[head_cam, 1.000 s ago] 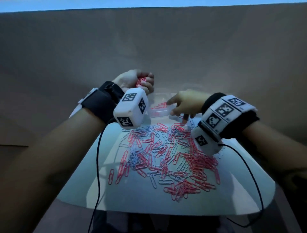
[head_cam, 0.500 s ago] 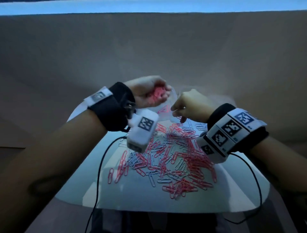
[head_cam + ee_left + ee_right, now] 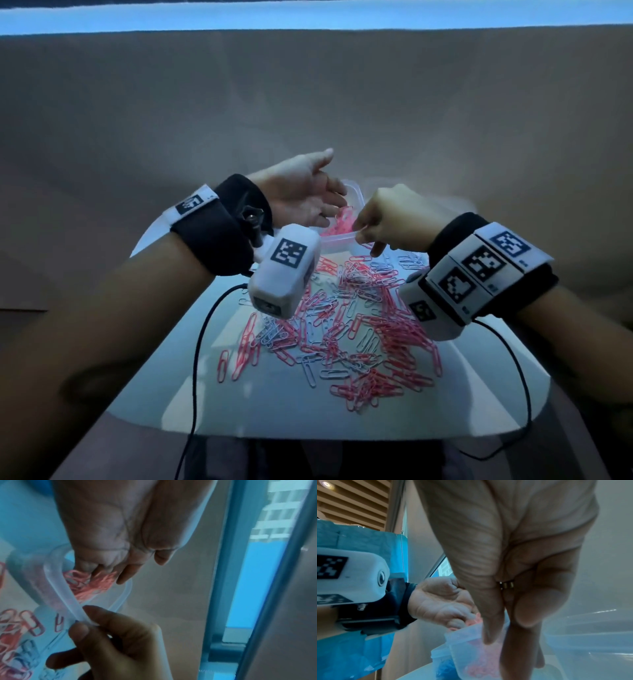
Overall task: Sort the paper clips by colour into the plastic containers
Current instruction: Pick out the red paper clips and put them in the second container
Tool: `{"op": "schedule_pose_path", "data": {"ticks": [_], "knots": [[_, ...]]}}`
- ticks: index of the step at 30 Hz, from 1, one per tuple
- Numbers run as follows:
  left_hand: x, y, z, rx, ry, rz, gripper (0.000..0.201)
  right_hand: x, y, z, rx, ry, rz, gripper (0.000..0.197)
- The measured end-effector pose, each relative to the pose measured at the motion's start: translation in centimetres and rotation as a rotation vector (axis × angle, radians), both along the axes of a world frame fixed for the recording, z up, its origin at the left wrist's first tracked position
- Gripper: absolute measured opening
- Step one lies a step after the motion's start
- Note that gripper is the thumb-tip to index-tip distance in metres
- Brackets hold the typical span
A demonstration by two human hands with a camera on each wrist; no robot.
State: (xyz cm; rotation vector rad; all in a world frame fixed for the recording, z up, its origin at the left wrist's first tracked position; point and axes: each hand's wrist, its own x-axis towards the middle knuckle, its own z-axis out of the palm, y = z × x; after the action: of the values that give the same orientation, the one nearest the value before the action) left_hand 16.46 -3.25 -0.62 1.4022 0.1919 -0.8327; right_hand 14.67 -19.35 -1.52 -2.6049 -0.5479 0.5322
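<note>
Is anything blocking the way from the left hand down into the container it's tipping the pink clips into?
Nothing visible does. The left hand is open, palm tilted over the container, and pink clips already lie inside. The right hand only pinches the near rim, off to the side of the opening.

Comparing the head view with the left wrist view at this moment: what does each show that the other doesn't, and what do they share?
Head only: the mixed pile of pink and white clips on the white table, and both wrist cameras.

Left wrist only: the right hand's thumb and finger pinching the container's rim, and a window behind.

Both: the left hand, open over the clear container, pink clips inside it.
</note>
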Motion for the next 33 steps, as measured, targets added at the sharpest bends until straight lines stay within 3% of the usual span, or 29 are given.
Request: {"op": "schedule_pose_path", "data": {"ticks": [2, 6, 8, 12, 16, 19, 21, 24, 27, 30, 33], "knots": [[-0.3, -0.2, 1.1, 0.178, -0.124, 0.014, 0.050, 0.1, 0.3, 0.2, 0.004, -0.007, 0.001, 0.014], [-0.9, 0.6, 2.1, 0.655, -0.585, 0.026, 0.021, 0.5, 0.9, 0.5, 0.029, -0.008, -0.008, 0.012], [-0.8, 1.7, 1.7, 0.853, -0.713, 0.061, 0.016, 1.1, 1.6, 0.5, 0.043, -0.010, -0.025, 0.012], [-1.1, 2.6, 1.1, 0.870, -0.625, 0.004, 0.024, 2.3, 2.8, 0.0, 0.043, 0.078, -0.070, 0.014], [-2.3, 3.9, 0.7, 0.853, -0.585, -0.081, 0.021, 2.4, 1.4, -0.2, 0.065, 0.051, -0.050, 0.030], [-4.6, 5.8, 0.4, 0.872, -0.524, -0.189, 0.015, 1.4, -0.9, -0.2, 0.032, -0.042, -0.051, 0.011], [-6.9, 7.1, 0.0, 0.903, -0.423, -0.321, 0.018, 0.1, -1.6, -0.4, -0.048, -0.038, 0.014, 0.009], [-11.1, 9.0, -0.9, 0.936, -0.263, -0.528, 0.035, -2.2, -0.8, -0.8, -0.155, 0.043, 0.191, 0.022], [-14.7, 9.2, -1.6, 0.924, -0.284, -0.636, 0.054, -4.3, 2.0, -0.2, -0.173, 0.075, 0.315, 0.029], [-16.6, 9.2, -3.0, 0.980, -0.388, -0.488, 0.063, -6.2, 5.4, -0.6, -0.157, 0.002, 0.440, 0.033], [-17.9, 8.8, -4.3, 1.162, -0.400, -0.309, 0.063, -7.7, 7.5, -1.7, -0.152, -0.093, 0.545, 0.039]]}}
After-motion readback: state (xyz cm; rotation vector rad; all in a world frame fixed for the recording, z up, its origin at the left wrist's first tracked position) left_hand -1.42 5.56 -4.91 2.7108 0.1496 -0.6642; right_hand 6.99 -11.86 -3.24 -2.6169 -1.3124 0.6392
